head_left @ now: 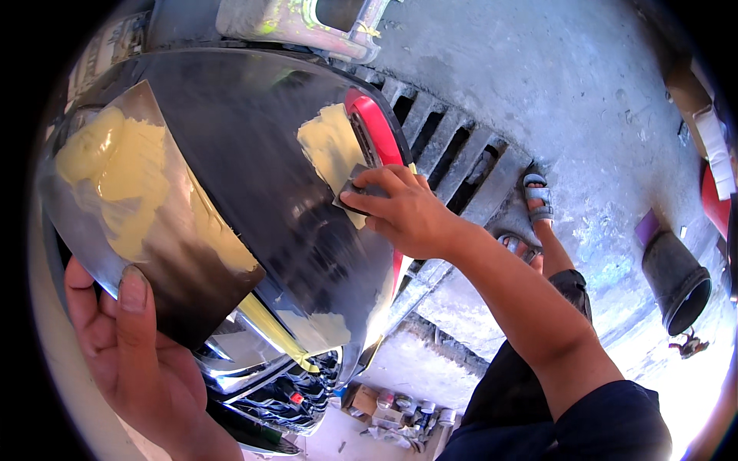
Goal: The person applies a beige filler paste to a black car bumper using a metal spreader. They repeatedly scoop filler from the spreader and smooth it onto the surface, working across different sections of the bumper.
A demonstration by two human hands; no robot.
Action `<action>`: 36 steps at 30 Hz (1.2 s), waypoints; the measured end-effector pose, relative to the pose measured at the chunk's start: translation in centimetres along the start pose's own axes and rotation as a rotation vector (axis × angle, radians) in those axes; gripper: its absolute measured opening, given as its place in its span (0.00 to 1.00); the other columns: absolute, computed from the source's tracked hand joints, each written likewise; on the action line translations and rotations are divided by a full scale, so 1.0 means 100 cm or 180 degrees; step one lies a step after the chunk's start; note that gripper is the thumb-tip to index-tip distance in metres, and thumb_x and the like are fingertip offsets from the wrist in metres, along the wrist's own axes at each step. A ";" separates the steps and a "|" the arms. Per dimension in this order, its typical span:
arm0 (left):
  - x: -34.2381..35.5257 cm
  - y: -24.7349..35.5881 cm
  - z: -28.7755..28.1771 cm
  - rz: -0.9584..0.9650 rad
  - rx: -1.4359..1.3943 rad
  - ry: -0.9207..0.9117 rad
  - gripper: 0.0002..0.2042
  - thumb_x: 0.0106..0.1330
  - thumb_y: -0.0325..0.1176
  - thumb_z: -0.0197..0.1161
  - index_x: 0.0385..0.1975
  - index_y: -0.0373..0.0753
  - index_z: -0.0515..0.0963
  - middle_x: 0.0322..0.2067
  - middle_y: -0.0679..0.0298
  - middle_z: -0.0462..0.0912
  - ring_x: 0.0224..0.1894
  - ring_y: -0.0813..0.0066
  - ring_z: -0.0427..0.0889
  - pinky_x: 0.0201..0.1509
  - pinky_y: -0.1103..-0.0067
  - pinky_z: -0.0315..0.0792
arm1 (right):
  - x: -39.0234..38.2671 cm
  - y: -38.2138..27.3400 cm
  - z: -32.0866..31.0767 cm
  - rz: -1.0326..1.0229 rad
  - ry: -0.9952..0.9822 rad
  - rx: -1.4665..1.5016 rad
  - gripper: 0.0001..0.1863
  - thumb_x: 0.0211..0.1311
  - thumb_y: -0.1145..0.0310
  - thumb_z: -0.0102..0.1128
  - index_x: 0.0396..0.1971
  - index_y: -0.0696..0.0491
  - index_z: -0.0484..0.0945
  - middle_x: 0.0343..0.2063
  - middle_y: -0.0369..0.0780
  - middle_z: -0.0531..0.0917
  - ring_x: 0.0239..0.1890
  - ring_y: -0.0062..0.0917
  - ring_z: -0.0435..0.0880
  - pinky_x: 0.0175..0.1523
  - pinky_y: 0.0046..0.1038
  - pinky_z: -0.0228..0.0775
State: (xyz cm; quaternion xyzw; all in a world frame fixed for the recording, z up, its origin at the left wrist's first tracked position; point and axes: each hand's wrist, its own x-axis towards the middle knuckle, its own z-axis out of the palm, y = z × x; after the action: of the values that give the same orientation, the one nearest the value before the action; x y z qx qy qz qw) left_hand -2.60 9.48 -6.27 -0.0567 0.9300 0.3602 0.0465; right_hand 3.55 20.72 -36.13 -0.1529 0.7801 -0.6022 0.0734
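Grey concrete floor (584,107) spreads across the upper right, stained and scuffed. A dark, glossy-to-hazy car panel (246,146) fills the middle, curving toward the right. Along its right side runs a slotted drain cover (461,146), and a black grille (284,403) with chrome trim sits below the panel. A dark bucket (676,280) lies tipped over on the floor, well apart from the panel. A metal plate (192,261) tilts over the panel's left part, its upper face smeared with thick yellow paste (142,184). A red strip (380,127) edges the panel's right end. The left hand (146,357) grasps the plate at its lower edge, thumb on top and the other fingers beneath. The right hand (419,219) pinches a small dark spreader (351,187) between thumb and fingers, holding it against a pale yellow patch (327,146) beside the strip.
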 end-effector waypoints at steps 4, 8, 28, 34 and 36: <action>0.000 -0.004 0.007 0.0142 -0.0101 0.0165 0.20 0.67 0.27 0.56 0.58 0.29 0.64 0.45 0.59 0.79 0.49 0.78 0.76 0.59 0.82 0.64 | -0.017 0.004 0.010 0.0008 0.0086 0.0000 0.25 0.57 0.72 0.60 0.57 0.42 0.74 0.55 0.40 0.68 0.62 0.40 0.63 0.60 0.46 0.59; 0.001 -0.002 0.005 0.0226 -0.0036 0.0116 0.21 0.67 0.26 0.56 0.58 0.28 0.63 0.46 0.56 0.79 0.51 0.76 0.75 0.60 0.82 0.64 | -0.029 0.002 0.022 0.0098 0.0057 0.0120 0.25 0.57 0.72 0.60 0.57 0.42 0.74 0.55 0.40 0.68 0.62 0.40 0.63 0.59 0.46 0.60; 0.000 -0.002 0.005 0.0229 -0.0049 0.0082 0.21 0.68 0.27 0.54 0.59 0.29 0.63 0.49 0.55 0.77 0.54 0.74 0.73 0.61 0.81 0.63 | 0.000 0.003 0.012 0.0005 0.0451 -0.0085 0.24 0.58 0.69 0.59 0.56 0.40 0.75 0.55 0.38 0.69 0.60 0.39 0.65 0.60 0.42 0.59; 0.003 -0.012 -0.006 0.0156 0.0048 0.0016 0.22 0.69 0.32 0.56 0.61 0.33 0.63 0.56 0.54 0.71 0.61 0.66 0.70 0.66 0.73 0.64 | -0.005 0.003 -0.005 0.0109 0.0236 -0.0218 0.23 0.58 0.68 0.59 0.56 0.40 0.75 0.56 0.37 0.69 0.60 0.38 0.65 0.61 0.42 0.59; 0.002 -0.012 -0.006 0.0167 -0.0061 0.0013 0.23 0.69 0.34 0.56 0.61 0.33 0.63 0.57 0.54 0.71 0.61 0.66 0.70 0.65 0.73 0.65 | 0.009 0.003 -0.015 0.0073 0.0297 -0.0253 0.23 0.59 0.68 0.58 0.56 0.40 0.75 0.56 0.37 0.69 0.60 0.38 0.65 0.61 0.42 0.58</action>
State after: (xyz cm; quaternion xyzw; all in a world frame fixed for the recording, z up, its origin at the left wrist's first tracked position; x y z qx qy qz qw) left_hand -2.64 8.16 -6.68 -0.0336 0.9278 0.3700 0.0346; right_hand 2.18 21.89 -36.00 -0.1185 0.8077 -0.5763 0.0377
